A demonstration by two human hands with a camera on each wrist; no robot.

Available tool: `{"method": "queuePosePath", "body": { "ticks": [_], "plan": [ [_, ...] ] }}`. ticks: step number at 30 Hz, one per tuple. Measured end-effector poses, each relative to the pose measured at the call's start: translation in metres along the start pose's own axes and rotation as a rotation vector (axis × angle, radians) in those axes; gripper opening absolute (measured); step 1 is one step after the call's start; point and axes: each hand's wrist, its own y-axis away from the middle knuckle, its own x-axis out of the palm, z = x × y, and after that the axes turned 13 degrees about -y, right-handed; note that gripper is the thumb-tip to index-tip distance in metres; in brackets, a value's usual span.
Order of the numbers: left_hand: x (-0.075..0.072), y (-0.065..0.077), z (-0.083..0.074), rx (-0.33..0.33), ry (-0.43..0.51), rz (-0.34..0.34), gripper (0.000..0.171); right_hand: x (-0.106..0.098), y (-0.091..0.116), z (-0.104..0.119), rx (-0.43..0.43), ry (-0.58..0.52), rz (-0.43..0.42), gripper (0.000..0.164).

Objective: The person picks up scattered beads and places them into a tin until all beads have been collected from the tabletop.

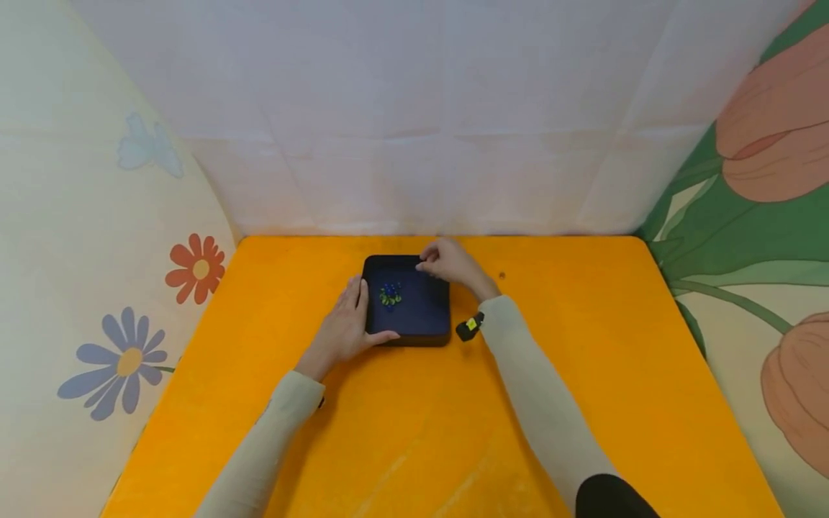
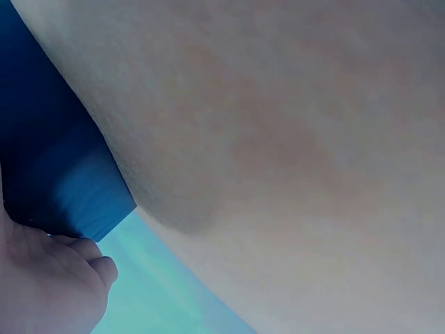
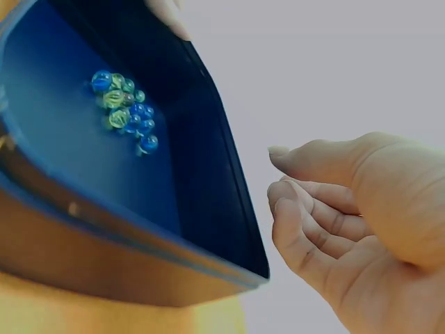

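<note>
A dark, square tray [image 1: 424, 309] with raised walls sits on the table. Inside it, towards its left, lies a cluster of small green and blue glass marbles [image 3: 125, 111]. My left hand [image 1: 343, 324] holds the tray by its near left corner, thumb over the near rim and fingers along the left wall. At the tray's far right corner is my right hand [image 1: 450, 262], its fingers loosely bent. The right wrist view shows a gap between its thumb [image 3: 320, 158] and fingers, with nothing in it. Mostly bare skin fills the left wrist view.
A small dark round thing [image 1: 501, 275] lies on the orange table [image 1: 550, 288], right of the tray. Behind the table hangs a pale cloth [image 1: 414, 144]. Flower-printed cloths flank both sides.
</note>
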Motion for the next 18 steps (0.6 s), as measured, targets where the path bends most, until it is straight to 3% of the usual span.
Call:
{"method": "queuePosePath", "body": {
  "ticks": [10,18],
  "plan": [
    [0.004,0.003,0.001,0.004,0.011,-0.010,0.138,-0.016,0.029,-0.011,0.040,-0.008,-0.071,0.037],
    [0.001,0.004,0.002,0.012,0.024,-0.041,0.137,-0.033,0.051,-0.024,0.015,-0.002,-0.161,0.037]
  ]
}}
